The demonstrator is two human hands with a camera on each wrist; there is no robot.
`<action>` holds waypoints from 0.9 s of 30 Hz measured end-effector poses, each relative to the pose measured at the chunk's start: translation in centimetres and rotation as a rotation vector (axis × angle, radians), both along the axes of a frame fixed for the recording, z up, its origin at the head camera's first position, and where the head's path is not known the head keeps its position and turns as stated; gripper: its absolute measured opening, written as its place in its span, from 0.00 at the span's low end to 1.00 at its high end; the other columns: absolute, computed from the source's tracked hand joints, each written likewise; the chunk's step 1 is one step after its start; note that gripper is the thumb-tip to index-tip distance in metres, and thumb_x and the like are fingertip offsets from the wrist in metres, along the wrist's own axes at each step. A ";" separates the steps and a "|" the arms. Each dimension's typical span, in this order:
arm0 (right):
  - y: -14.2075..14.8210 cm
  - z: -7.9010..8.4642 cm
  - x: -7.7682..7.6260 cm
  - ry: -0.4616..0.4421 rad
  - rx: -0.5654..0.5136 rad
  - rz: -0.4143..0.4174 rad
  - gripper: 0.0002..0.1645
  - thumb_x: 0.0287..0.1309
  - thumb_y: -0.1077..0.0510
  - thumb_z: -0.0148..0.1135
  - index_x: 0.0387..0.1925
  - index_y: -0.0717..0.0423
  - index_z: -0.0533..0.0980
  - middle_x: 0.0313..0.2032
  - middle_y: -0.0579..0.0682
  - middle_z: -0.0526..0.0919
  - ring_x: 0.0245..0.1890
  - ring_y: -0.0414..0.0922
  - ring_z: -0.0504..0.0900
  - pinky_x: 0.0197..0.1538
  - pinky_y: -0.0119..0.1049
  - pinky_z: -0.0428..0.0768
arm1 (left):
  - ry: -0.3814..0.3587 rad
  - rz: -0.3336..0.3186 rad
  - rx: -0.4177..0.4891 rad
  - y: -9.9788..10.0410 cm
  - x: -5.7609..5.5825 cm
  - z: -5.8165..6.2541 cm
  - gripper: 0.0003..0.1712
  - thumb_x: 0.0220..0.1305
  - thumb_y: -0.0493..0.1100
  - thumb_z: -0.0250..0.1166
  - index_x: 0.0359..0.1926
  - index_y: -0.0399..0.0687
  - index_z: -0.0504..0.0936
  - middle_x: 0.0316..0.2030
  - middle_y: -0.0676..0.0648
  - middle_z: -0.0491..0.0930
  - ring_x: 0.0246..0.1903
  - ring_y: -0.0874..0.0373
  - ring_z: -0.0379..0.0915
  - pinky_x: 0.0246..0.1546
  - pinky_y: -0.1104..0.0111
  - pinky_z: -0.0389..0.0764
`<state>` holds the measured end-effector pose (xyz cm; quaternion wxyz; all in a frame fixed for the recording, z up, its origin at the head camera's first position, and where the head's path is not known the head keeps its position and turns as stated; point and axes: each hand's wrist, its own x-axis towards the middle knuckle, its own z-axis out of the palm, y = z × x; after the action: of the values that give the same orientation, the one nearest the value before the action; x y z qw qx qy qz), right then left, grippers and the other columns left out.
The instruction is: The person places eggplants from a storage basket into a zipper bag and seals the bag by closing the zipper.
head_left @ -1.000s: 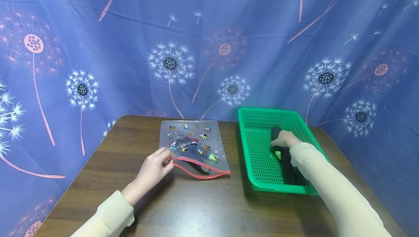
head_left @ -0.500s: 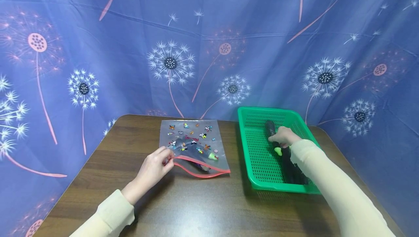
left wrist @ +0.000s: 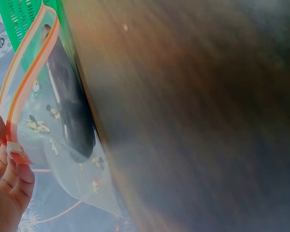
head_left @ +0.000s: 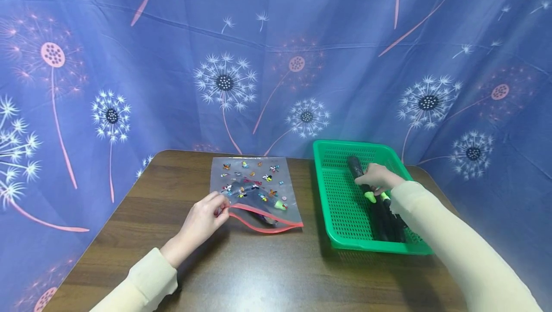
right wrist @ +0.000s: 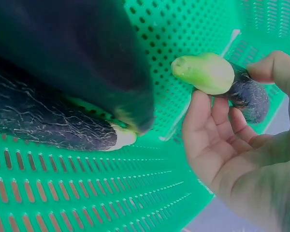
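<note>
My left hand pinches the left corner of a clear zip bag printed with small cartoon figures. The bag's red-edged mouth gapes toward me. Inside the bag lies one dark eggplant with a light green end. On the right, my right hand reaches into a green basket. Its thumb and fingers grip a long dark eggplant just above the light green stem end. Beside it in the basket lie more eggplants, one smooth and one wrinkled, partly hidden by the arm in the head view.
Bag and basket stand apart on a brown wooden table, with bare wood between them. A blue curtain with dandelion prints hangs right behind the table's back edge. The basket's perforated walls surround the right hand.
My right hand has shifted the gripped eggplant, its far end swinging left and back, and more of the other eggplants shows. The left hand and bag stay almost still.
</note>
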<state>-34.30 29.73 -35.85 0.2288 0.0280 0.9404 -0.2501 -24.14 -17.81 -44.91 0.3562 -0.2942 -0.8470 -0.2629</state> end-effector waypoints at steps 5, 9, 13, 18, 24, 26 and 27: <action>-0.3 1.4 0.6 0.041 -0.024 0.046 0.22 0.60 0.51 0.54 0.25 0.51 0.52 0.18 0.43 0.55 0.19 0.41 0.60 0.31 0.42 0.79 | -0.001 -0.002 0.003 0.0 -0.1 0.0 0.12 0.40 0.31 0.64 0.24 0.51 0.75 0.22 0.57 0.69 0.20 0.68 0.64 0.19 0.80 0.65; -0.3 2.7 0.9 0.080 -0.001 0.064 0.17 0.60 0.50 0.54 0.34 0.58 0.59 0.26 0.49 0.61 0.22 0.42 0.63 0.33 0.43 0.81 | -0.010 0.012 -0.007 0.1 -0.1 -0.1 0.12 0.41 0.31 0.65 0.24 0.52 0.74 0.22 0.57 0.68 0.20 0.69 0.63 0.18 0.80 0.64; -0.1 3.6 1.2 0.105 0.015 0.071 0.30 0.60 0.49 0.55 0.54 0.67 0.59 0.40 0.58 0.65 0.28 0.44 0.67 0.36 0.44 0.82 | -0.013 0.024 -0.012 0.2 -0.1 -0.1 0.12 0.41 0.32 0.66 0.24 0.52 0.74 0.21 0.57 0.68 0.19 0.69 0.63 0.18 0.80 0.63; 0.3 4.5 1.4 0.130 0.003 0.079 0.33 0.59 0.49 0.55 0.57 0.68 0.59 0.25 0.49 0.66 0.18 0.40 0.60 0.27 0.37 0.76 | -0.020 0.030 -0.011 0.2 0.0 0.0 0.12 0.41 0.32 0.65 0.23 0.52 0.74 0.21 0.57 0.68 0.19 0.68 0.63 0.18 0.80 0.63; 0.0 5.6 2.2 0.156 -0.001 0.077 0.36 0.58 0.49 0.55 0.59 0.68 0.59 0.16 0.41 0.59 0.13 0.38 0.56 0.24 0.36 0.73 | -0.029 0.029 -0.007 0.2 -0.1 0.1 0.11 0.41 0.32 0.65 0.23 0.53 0.74 0.21 0.56 0.68 0.18 0.65 0.65 0.18 0.79 0.63; -0.3 5.8 2.6 0.170 0.002 0.074 0.36 0.57 0.49 0.56 0.59 0.67 0.59 0.15 0.41 0.58 0.13 0.37 0.57 0.24 0.37 0.74 | -0.039 0.032 -0.005 0.2 0.0 0.1 0.11 0.41 0.32 0.65 0.23 0.53 0.74 0.21 0.57 0.68 0.18 0.65 0.66 0.18 0.78 0.64; -0.5 6.0 2.7 0.179 0.008 0.076 0.36 0.57 0.49 0.56 0.60 0.68 0.59 0.15 0.41 0.59 0.13 0.38 0.57 0.25 0.37 0.75 | -0.041 0.033 -0.004 0.2 0.0 0.1 0.11 0.41 0.32 0.65 0.24 0.53 0.74 0.21 0.57 0.68 0.19 0.65 0.66 0.18 0.78 0.64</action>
<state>-31.58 29.28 -29.90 0.1530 -0.0292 0.9584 -0.2390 -24.17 -17.65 -44.78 0.3423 -0.2754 -0.8596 -0.2611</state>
